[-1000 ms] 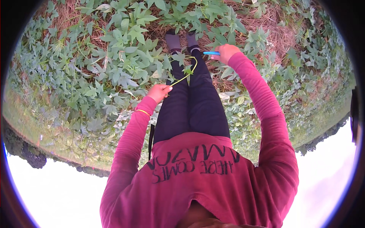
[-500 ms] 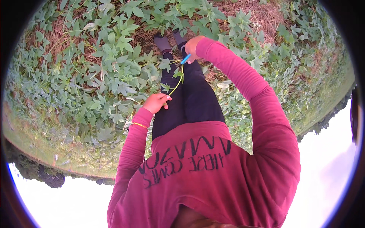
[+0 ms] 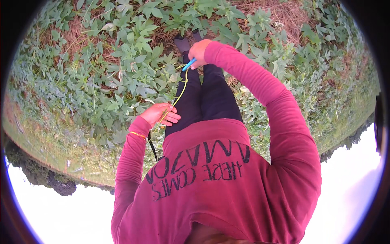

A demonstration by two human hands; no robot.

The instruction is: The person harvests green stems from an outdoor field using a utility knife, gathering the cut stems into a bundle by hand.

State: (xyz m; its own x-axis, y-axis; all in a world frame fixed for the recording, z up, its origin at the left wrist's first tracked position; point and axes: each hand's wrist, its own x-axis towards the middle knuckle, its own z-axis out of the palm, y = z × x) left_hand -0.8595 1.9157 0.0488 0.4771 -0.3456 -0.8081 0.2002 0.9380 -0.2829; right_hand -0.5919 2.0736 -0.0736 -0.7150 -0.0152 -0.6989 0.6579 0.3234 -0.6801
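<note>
A slim blue tool juts from my right hand, whose fingers are closed around it above my lower legs; its exact kind is not clear. From the tool's tip a thin green vine stem runs down toward me to my left hand, in front of my left thigh. That hand has its fingers stretched out, and the stem lies across them with its end showing below. No leaves show on this stretch of stem. Leafy vines grow thickly just beyond and left of the hands.
I stand amid low leafy plants, my dark shoe among them. Dry straw mulch shows between the vines. A black strap hangs by my left hip. Dark trees line the field's edge.
The small leaves on the stem between my hands are gone from it. My left hand has shifted left and toward me, its fingers opening out. My right hand has moved left with the tool.
</note>
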